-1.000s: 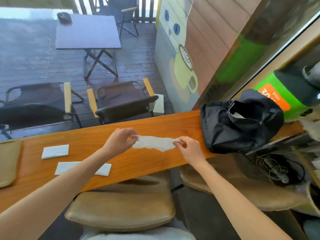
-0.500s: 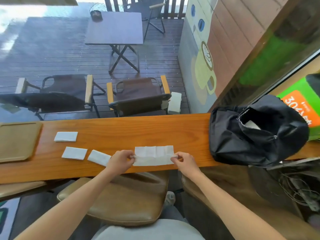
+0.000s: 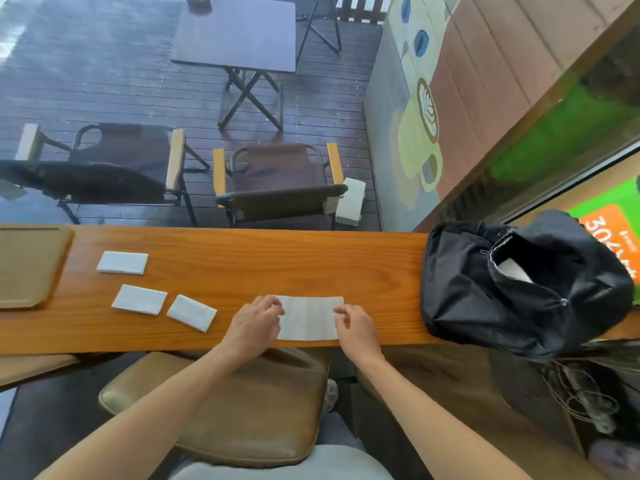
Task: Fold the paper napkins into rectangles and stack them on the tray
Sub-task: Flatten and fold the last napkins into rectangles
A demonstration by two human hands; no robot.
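A white paper napkin [image 3: 308,318], opened into a wide rectangle with fold creases, lies flat on the wooden counter [image 3: 242,265] near its front edge. My left hand [image 3: 254,323] holds its left edge with curled fingers, and my right hand [image 3: 355,325] holds its right edge the same way. Three folded napkins lie to the left: one at the back [image 3: 123,262], one nearer [image 3: 139,299] and one beside it [image 3: 191,312]. The brown tray [image 3: 27,265] sits at the counter's far left with nothing on it.
A black bag [image 3: 519,282] with its top open takes up the counter's right end. Tan stools [image 3: 242,410] stand under the front edge. Beyond the counter, behind glass, are deck chairs and a table.
The napkin, held stretched in the air a second ago, has come down towards me and now lies flat on the counter. Both hands stay at its ends.
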